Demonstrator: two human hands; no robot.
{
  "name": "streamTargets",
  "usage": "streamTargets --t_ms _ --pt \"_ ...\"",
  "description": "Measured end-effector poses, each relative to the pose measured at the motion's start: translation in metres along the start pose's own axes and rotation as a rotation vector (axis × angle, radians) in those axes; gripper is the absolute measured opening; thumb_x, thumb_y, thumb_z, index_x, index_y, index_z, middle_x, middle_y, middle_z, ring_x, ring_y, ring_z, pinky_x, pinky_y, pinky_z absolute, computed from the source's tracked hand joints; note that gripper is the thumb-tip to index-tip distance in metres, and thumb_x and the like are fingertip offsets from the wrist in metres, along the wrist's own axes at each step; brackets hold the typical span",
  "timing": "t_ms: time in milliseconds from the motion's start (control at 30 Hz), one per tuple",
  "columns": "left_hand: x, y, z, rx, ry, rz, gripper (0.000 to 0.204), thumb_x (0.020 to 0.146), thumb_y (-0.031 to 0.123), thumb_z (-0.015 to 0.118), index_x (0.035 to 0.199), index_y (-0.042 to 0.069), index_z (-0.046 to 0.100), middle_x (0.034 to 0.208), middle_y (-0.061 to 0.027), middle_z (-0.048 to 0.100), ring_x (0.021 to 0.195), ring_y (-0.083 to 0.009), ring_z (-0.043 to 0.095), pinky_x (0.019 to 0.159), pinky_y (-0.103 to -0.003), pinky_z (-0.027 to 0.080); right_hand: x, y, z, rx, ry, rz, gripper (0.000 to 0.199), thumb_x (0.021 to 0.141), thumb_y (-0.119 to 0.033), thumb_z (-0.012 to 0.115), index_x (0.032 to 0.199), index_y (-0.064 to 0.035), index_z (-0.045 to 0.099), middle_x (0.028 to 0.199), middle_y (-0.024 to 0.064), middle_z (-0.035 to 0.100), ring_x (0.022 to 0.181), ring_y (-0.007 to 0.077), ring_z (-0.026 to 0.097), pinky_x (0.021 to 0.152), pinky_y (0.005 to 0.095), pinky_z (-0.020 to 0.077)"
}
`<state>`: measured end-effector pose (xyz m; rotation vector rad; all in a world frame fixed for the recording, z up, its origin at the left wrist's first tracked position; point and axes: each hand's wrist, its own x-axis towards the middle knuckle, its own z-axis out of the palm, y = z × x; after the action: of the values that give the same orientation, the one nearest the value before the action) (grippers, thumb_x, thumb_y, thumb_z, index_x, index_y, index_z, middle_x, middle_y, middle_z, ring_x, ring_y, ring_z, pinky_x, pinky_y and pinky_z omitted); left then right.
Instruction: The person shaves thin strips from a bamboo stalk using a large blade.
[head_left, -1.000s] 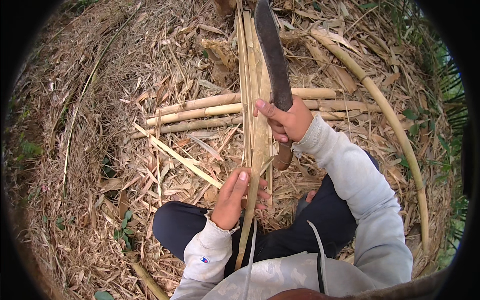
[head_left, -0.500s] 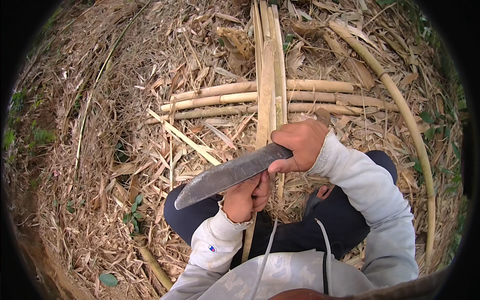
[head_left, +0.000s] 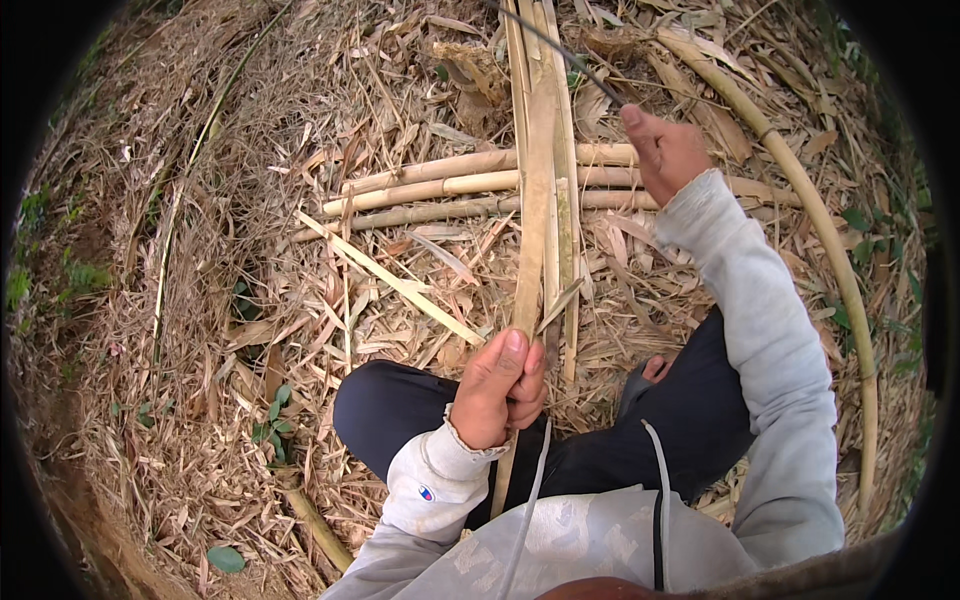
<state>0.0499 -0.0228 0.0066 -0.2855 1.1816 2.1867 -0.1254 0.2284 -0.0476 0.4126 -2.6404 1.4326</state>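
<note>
My left hand (head_left: 500, 390) is closed round a long flat bamboo strip (head_left: 536, 210), which runs away from me and back under my wrist toward my lap. My right hand (head_left: 672, 153) is out to the far right, closed on the handle of a machete (head_left: 560, 52). Its dark blade shows edge-on, pointing up and left across the far ends of the strips. More split bamboo strips (head_left: 564, 225) lie alongside the held one. A thin sliver (head_left: 560, 305) sticks out at a slant just beyond my left fingers.
Several round bamboo poles (head_left: 430, 196) lie crosswise beneath the strips. One long bent pole (head_left: 815, 225) curves down the right side. A pale split piece (head_left: 390, 280) lies left of my hand. Dry leaves and shavings cover the ground; a stump (head_left: 472, 75) stands farther off.
My right hand has swung the machete away, up and to the right, from above my left hand. The blade has turned from flat to edge-on. My left hand keeps hold of the strip.
</note>
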Motion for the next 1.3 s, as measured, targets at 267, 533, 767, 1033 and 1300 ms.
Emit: streamTargets --t_ms 267,533,767,1033,1300 --pt "0.005 0.006 -0.005 0.044 0.088 0.048 0.036 0.103 0.036 0.032 0.090 0.006 0.046 0.057 0.0031 0.029 0.041 -0.0048 0.020 0.037 -0.022 0.017 -0.023 -0.040 0.041 -0.157 -0.277 0.131 0.063 0.096 -0.057 0.038 0.074 -0.0007 0.057 0.051 0.0117 0.044 0.047 0.0258 0.044 0.051 0.0380 0.0395" --pt "0.013 0.009 -0.017 -0.020 0.209 0.017 0.038 0.102 0.037 0.031 0.101 0.003 0.048 0.062 -0.0015 0.041 0.046 -0.0073 0.031 0.042 -0.021 0.029 -0.022 -0.040 0.032 0.221 -0.009 0.195 0.067 0.095 -0.064 0.030 0.067 -0.0052 0.046 0.052 -0.0012 0.038 0.048 0.0149 0.045 0.046 0.0303 0.0349" --pt "0.018 0.004 -0.012 -0.111 0.270 -0.001 0.029 0.102 0.033 0.035 0.093 0.008 0.045 0.060 0.0021 0.034 0.044 -0.0062 0.027 0.040 -0.021 0.022 -0.056 -0.081 0.041 -0.300 -0.310 -0.316 0.065 0.084 -0.068 0.050 0.073 -0.0043 0.057 0.059 0.0129 0.057 0.057 0.0331 0.062 0.053 0.0433 0.0488" --pt "0.022 -0.018 0.002 0.090 0.463 0.090 0.034 0.103 0.040 0.034 0.090 0.011 0.046 0.059 0.0053 0.031 0.043 -0.0034 0.022 0.039 -0.021 0.017 -0.050 -0.075 0.046 -0.334 -0.401 -0.210 0.063 0.083 -0.067 0.052 0.069 -0.0055 0.055 0.059 0.0132 0.057 0.056 0.0340 0.061 0.053 0.0426 0.0494" --pt "0.024 -0.037 -0.005 0.227 0.566 0.203 0.035 0.103 0.037 0.037 0.088 0.009 0.048 0.061 0.0055 0.037 0.047 -0.0027 0.028 0.042 -0.019 0.022 -0.044 -0.068 0.054 -0.302 -0.391 -0.217 0.065 0.085 -0.068 0.047 0.068 -0.0059 0.056 0.058 0.0134 0.057 0.056 0.0353 0.061 0.053 0.0437 0.0490"
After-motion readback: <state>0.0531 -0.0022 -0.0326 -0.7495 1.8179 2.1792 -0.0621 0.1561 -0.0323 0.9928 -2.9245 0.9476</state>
